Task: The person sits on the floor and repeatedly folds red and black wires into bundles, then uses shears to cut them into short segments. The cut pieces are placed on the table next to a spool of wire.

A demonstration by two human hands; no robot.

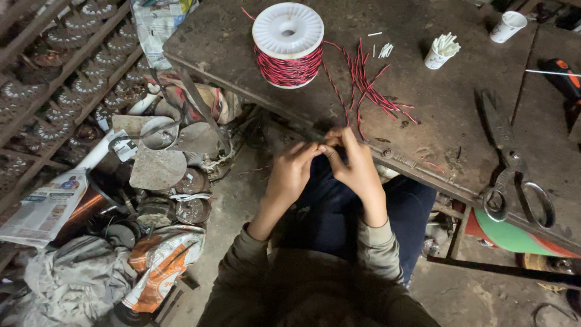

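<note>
A dark, worn bench [423,115] in a cluttered workshop. At its near edge, left hand [289,175] and right hand [358,166] each pinch a red-black wire [346,124]. Cut wires [372,91] lie beyond; the spool [288,45] looks mostly full.

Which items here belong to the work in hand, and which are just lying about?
In use: left hand, right hand, cut red-and-black twisted wire pieces, white plastic spool of the same wire.

Lying about: large metal scissors, white paper cup, folded newspaper.

Red-black twisted wire [357,118] at bench edge
</note>
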